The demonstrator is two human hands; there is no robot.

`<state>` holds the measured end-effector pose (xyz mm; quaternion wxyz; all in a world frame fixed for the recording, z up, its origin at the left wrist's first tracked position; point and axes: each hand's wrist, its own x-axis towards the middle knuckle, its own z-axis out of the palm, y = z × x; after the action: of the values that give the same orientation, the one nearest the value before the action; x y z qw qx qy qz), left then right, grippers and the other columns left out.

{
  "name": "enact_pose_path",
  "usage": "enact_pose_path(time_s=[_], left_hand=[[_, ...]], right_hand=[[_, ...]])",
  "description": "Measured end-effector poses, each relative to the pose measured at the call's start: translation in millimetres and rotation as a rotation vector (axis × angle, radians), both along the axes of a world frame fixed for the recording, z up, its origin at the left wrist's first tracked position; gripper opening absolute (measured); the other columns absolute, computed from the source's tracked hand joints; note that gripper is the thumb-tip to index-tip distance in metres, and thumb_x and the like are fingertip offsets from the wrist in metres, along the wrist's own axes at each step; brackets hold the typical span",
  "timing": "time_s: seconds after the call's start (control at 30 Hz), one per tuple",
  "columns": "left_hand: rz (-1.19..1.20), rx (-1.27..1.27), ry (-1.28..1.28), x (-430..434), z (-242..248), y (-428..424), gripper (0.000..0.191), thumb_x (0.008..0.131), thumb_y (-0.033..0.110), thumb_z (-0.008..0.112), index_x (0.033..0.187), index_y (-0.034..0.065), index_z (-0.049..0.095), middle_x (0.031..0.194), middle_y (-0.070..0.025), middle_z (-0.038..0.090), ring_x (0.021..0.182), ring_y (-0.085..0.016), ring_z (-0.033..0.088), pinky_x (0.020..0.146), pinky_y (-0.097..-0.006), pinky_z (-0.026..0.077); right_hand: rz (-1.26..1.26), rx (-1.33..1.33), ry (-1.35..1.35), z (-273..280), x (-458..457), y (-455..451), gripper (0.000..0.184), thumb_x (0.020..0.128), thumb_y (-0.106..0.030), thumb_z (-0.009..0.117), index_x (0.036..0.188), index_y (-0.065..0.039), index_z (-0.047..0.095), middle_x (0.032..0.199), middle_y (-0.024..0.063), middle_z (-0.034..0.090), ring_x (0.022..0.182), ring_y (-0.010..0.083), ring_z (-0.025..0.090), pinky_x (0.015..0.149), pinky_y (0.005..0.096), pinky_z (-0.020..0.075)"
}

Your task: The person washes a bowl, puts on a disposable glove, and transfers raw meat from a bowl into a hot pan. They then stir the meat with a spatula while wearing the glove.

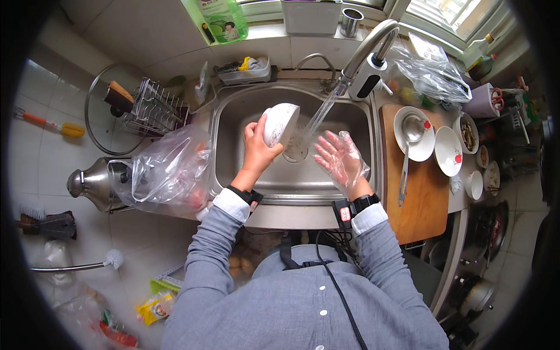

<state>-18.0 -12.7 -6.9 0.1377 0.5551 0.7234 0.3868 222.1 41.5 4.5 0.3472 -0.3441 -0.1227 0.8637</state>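
My left hand (258, 146) grips a white patterned bowl (282, 124), tilted on its side over the left part of the stainless steel sink (245, 175). Another rim shows behind it; whether a second bowl is nested there I cannot tell. My right hand (339, 157), in a clear plastic glove, is spread palm up over the right part of the sink, holding nothing. Water runs from the curved faucet (367, 48) and falls between my hands, near the drain (296, 151).
Right of the sink, a wooden cutting board (420, 210) bears a white plate (400, 127) with a metal ladle (411, 131) on it. A filled plastic bag (170, 170) and a wire rack (153, 105) stand left. A dish soap bottle (223, 22) is on the windowsill.
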Motion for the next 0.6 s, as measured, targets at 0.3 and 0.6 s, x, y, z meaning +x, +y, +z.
enact_pose_path(time_s=[0.3, 0.6], left_hand=[[0.140, 0.066, 0.209, -20.1, 19.5, -19.9, 0.090, 0.059, 0.019, 0.073, 0.142, 0.0149, 0.037, 0.123, -0.0175, 0.037, 0.113, -0.037, 0.039, 0.097, -0.0437, 0.039], [0.251, -0.022, -0.967, -31.2, -11.0, -14.9, 0.074, 0.079, 0.022, 0.069, 0.143, 0.0127, 0.031, 0.138, -0.0149, 0.038, 0.118, -0.030, 0.045, 0.093, -0.0462, 0.044]], right_hand=[[-0.124, -0.145, 0.164, -40.0, -71.8, 57.1, 0.067, 0.094, -0.059, 0.037, 0.136, -0.008, 0.039, 0.133, 0.0180, 0.044, 0.114, 0.0362, 0.052, 0.095, 0.0508, 0.0478], [0.280, 0.893, -0.889, -36.0, -54.0, 59.0, 0.033, 0.091, -0.030, 0.056, 0.115, -0.009, 0.061, 0.106, 0.0135, 0.066, 0.091, 0.0296, 0.065, 0.080, 0.0379, 0.0533]])
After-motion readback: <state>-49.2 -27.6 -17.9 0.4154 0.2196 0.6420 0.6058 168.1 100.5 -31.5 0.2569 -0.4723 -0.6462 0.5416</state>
